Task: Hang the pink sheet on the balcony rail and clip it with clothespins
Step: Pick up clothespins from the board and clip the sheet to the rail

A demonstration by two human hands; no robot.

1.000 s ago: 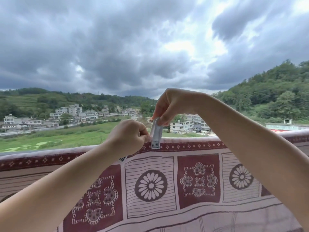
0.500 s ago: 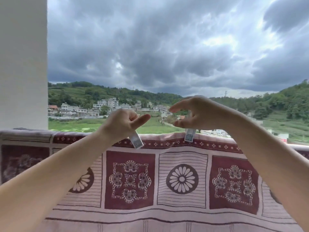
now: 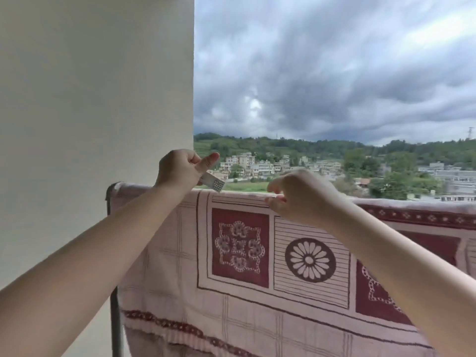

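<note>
The pink sheet [image 3: 231,300], patterned with maroon squares and flower motifs, hangs draped over the balcony rail [image 3: 110,191], and its left end reaches the rail's corner. My left hand [image 3: 180,170] is raised just above the sheet's top edge and grips a grey clothespin [image 3: 214,182] whose ridged jaw points down and right. My right hand [image 3: 298,199] is at the top edge, a little right of the clothespin, and its curled fingertips pinch the sheet where it folds over the rail. No clipped clothespin shows along the visible edge.
A white wall pillar [image 3: 95,112] fills the left side, close to the rail's end. A dark metal post [image 3: 115,318] runs down beside the sheet's left edge. Beyond the rail lie fields, houses, hills and a cloudy sky.
The view has swung left, so the pillar now fills the left. My right hand let go of the clothespin it set on the edge and moved left along the sheet. My left hand keeps its clothespin.
</note>
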